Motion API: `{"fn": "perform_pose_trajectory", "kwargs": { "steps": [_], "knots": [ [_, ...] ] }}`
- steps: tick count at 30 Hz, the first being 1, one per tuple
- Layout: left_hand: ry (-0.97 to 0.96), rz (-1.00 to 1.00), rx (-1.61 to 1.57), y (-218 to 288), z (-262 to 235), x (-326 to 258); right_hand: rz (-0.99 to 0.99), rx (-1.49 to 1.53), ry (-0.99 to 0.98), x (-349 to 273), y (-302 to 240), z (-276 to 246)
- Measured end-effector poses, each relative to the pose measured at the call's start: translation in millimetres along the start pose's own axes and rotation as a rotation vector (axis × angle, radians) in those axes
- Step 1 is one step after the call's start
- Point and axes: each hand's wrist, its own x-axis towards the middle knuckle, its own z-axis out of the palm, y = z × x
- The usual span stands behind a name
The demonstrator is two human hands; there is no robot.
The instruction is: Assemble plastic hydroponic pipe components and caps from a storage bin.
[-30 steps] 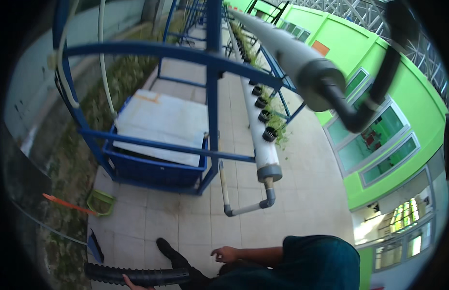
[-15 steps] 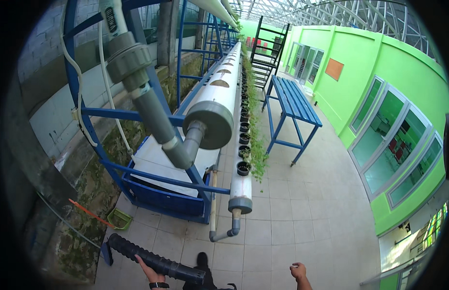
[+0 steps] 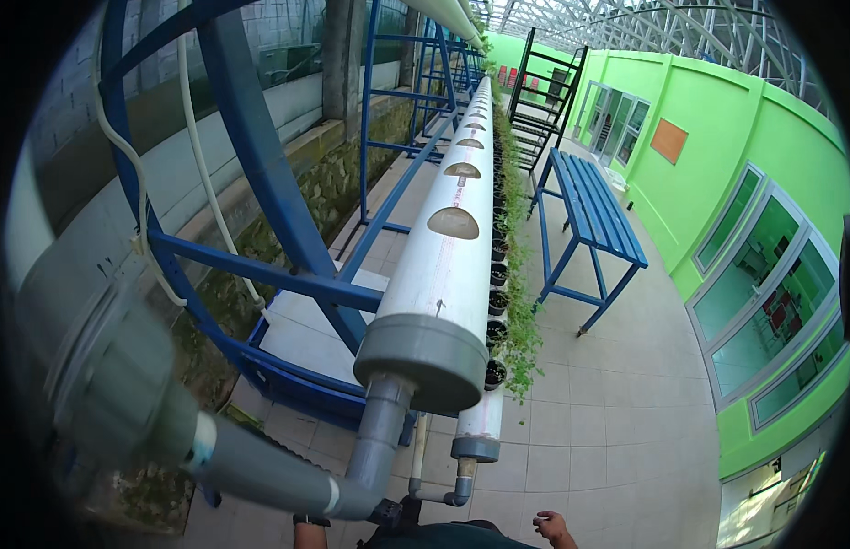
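My left wrist (image 3: 310, 532), with a black band on it, comes up at the lower edge. The hand itself is hidden behind a thick grey pipe elbow (image 3: 352, 494). Past that pipe shows the black end of a ribbed stack of black net pots (image 3: 385, 512), which lies along my left hand. My right hand (image 3: 553, 526) hangs low, fingers curled; whether anything small is in them does not show. Ahead runs a long white pipe (image 3: 425, 265) with a row of bare round holes and a grey end cap (image 3: 423, 361).
A lower white pipe (image 3: 480, 421) holds black net pots (image 3: 495, 373) with green plants (image 3: 525, 352). Blue frame bars (image 3: 260, 165) stand at left, above a blue tank (image 3: 306, 393). To the right are a blue slatted table (image 3: 598, 210), a black rack (image 3: 539, 91) and glass doors (image 3: 763, 265).
My view has come closer to the pipes, and the grey fitting now looms at lower left. It covers my left hand and most of the black stack. My right hand stays low with curled fingers.
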Motion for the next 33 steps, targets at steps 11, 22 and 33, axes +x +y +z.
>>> {"fn": "perform_pose_trajectory", "kwargs": {
  "steps": [11,22,33],
  "knots": [
    [0.267,-0.155,-0.068,-6.9,89.0,59.3,0.143,0.022,0.075,52.7,-94.5,-10.2],
    [0.151,-0.334,-0.159,-19.4,93.4,119.9,0.237,0.067,-0.015,64.2,-109.6,22.5],
    [0.069,-0.139,-0.031,-94.0,56.8,124.7,0.161,-0.031,-0.013,125.2,-82.0,-44.0]
  ]
}}
